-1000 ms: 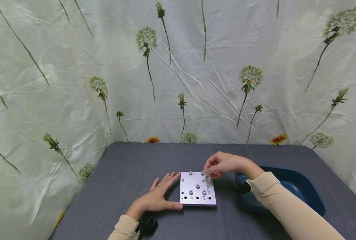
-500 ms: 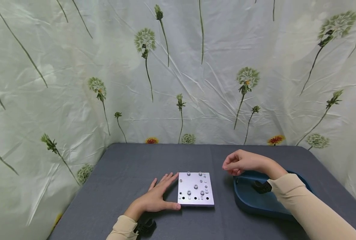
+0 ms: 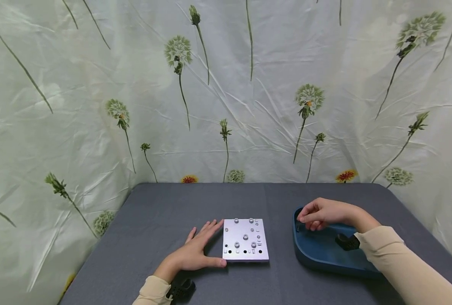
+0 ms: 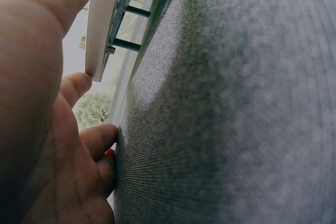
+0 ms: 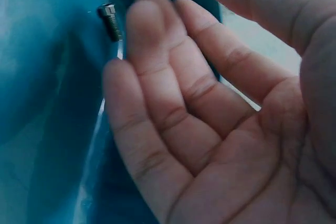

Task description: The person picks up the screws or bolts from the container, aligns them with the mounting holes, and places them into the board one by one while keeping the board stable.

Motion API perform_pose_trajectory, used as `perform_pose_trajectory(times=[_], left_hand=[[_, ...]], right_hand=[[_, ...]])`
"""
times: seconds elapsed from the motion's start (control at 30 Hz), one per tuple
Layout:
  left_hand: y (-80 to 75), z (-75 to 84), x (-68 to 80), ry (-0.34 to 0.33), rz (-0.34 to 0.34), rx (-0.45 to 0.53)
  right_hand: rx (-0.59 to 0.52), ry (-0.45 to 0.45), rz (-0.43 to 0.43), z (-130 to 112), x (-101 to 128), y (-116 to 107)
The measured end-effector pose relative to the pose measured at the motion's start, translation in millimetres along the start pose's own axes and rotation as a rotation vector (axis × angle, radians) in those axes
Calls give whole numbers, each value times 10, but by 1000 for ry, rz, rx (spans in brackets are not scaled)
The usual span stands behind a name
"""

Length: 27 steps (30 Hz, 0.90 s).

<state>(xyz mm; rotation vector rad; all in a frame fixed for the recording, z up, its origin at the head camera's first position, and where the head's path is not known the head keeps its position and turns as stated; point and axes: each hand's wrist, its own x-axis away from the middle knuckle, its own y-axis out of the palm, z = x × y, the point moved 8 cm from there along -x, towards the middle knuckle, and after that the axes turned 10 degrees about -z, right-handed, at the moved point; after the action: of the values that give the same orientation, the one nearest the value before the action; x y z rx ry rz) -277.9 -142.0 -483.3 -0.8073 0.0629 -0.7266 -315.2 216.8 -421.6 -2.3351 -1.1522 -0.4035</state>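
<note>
A square silver metal plate [image 3: 245, 239] with several screws and holes lies on the grey table. My left hand [image 3: 201, 248] rests flat beside its left edge, fingers straight and thumb against the front left corner. In the left wrist view the plate [image 4: 102, 30] stands on short legs above the cloth next to my left hand [image 4: 47, 129]. My right hand [image 3: 311, 217] hovers over the near left end of a blue tray [image 3: 325, 256], fingers loosely curled. In the right wrist view my right hand [image 5: 210, 129] has an empty palm, and a small dark screw [image 5: 110, 20] lies in the tray [image 5: 42, 103] just beyond the fingertips.
The grey table [image 3: 165, 212] is enclosed at the back and sides by a pale curtain printed with dandelions [image 3: 226, 84]. Black wrist mounts sit at my left cuff [image 3: 182, 289] and right cuff [image 3: 347, 241].
My right hand left the plate's far right corner, moved right and came down over the blue tray. The left hand stayed beside the plate.
</note>
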Motion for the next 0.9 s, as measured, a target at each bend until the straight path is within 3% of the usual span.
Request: perform_pose_trajectory(times=[0.2, 0.37, 0.63, 0.9], left_hand=[[8, -21, -10, 0, 5, 2], [11, -20, -24, -10, -14, -6], [20, -32, -39, -8, -18, -7], [19, -51, -48, -16, -9, -11]], right_hand=[[65, 3, -39, 60, -59, 90], [154, 23, 7, 45, -73, 115], [210, 46, 35, 62, -69, 109], [321, 77, 98, 62, 41, 54]])
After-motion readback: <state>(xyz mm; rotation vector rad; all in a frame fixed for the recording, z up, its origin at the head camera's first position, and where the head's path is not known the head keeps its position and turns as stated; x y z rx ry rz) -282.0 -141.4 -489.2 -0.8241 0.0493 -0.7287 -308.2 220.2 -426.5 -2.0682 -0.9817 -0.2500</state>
